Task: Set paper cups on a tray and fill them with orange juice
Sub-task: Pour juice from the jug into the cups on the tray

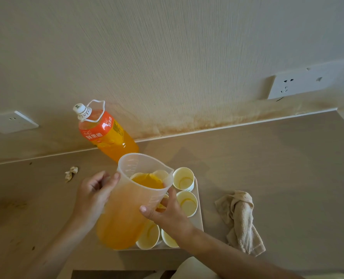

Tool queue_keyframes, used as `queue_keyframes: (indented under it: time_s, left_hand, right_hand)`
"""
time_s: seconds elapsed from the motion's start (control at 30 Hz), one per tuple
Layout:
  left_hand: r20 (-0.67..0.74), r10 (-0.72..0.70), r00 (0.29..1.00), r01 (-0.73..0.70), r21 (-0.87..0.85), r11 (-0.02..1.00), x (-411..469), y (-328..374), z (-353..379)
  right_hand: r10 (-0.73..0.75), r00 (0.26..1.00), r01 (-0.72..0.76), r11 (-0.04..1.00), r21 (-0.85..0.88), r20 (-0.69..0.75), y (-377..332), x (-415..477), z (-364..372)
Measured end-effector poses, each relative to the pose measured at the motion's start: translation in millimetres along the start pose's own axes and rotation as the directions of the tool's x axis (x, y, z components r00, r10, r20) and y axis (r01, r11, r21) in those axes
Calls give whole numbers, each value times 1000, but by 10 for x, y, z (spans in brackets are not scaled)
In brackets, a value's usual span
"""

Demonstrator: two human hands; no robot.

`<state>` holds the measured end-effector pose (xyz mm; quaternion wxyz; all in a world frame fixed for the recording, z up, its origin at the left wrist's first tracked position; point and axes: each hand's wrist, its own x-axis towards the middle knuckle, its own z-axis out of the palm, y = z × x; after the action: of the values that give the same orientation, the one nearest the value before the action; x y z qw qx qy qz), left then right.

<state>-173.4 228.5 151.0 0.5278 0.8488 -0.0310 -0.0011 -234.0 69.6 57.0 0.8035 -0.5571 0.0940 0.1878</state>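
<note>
nearest, the right hand (165, 215) clasps the side of the measuring jug (127, 208), thumb in front, fingers wrapped behind its wall. the left hand (93, 193) is curled tight round the handle. the jug, heavy with orange juice, hangs tilted over the tray (199, 218), where the paper cups (184, 178) stand in rows; those under the jug are hard to read. best to pour slowly, with the spout low over one rim, and right the jug early. the capped juice bottle (106, 133) stands behind.
</note>
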Motion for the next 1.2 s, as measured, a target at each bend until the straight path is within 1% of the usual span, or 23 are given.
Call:
queue_keyframes:
  time_s: [0.2,0.33,0.67,0.93,1.2]
  left_hand:
    - [33,1,999,-3,51,999,27,6,13]
    - [44,-7,999,5,54,999,47,27,25]
    - [70,-2,998,-6,116,993,98,45,55]
    - [83,1,997,-14,154,988,124,30,59]
    - [80,-14,997,4,131,991,122,18,41]
  right_hand:
    - [33,999,-34,999,30,11,7,-20,-6]
    - [47,999,-47,998,47,15,-9,-25,-14]
    - [55,998,-58,993,101,31,-47,-56,-49]
    - [58,998,-61,994,96,32,-36,-34,-49]
    - [59,997,-62,995,81,49,-25,-8,-47]
